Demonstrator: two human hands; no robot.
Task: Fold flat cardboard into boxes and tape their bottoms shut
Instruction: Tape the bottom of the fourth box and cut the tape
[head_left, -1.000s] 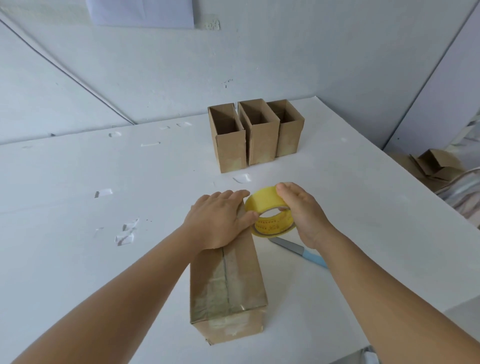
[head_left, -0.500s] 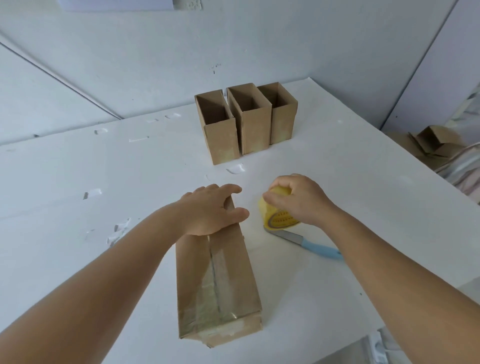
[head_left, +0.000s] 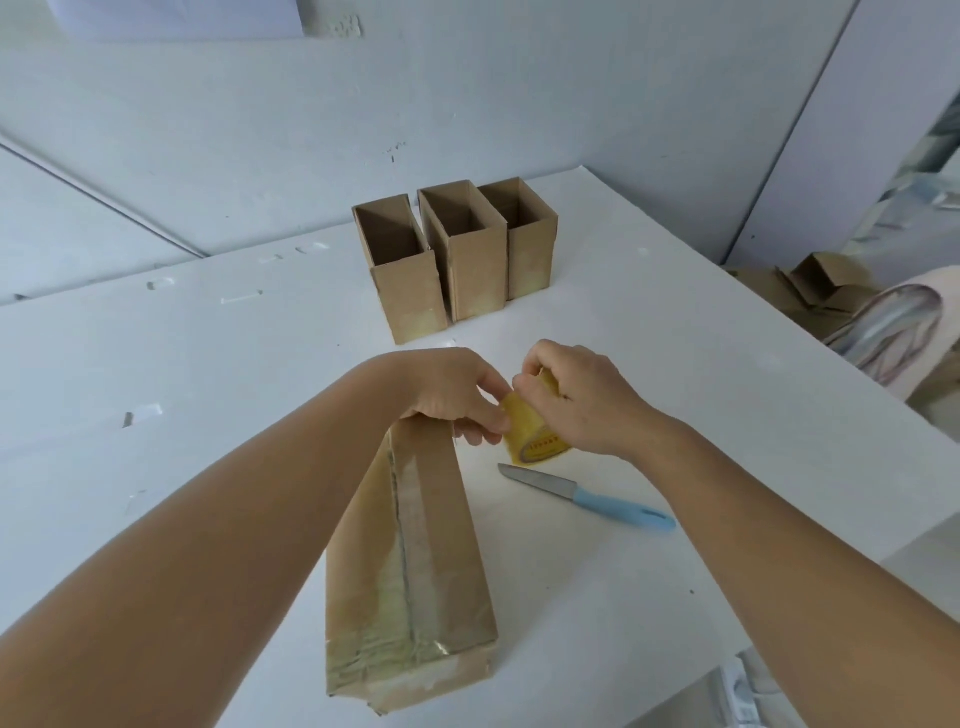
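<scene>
Head view gives me three finished boxes (head_left: 457, 260) standing upright with open tops in a tight row at the far side of the bench (head_left: 208, 374), their lower ends shiny with tape. A fourth box (head_left: 415, 561) lies with its taped face up in front of me, a clear strip running along the centre seam and wrapping over the near end. I judge that this box's bottom is nearly done, with the strip not yet cut free at the far end.

My left hand (head_left: 447, 395) rests on the far end of the lying box, its fingertips pinching at the yellow tape roll (head_left: 530, 431). My right hand (head_left: 582, 400) is curled round the roll from above, gripping it just beside the box's far right corner. A blue-handled knife (head_left: 587, 496) lies on the bench near the roll, blade pointing towards the box.

More flat cardboard (head_left: 821, 286) sits off the bench to the right, so more boxes seem left to make. For room: the bench's right edge runs diagonally close behind my right forearm, and the near edge is just beyond the box's near end. Open bench lies to the left.
</scene>
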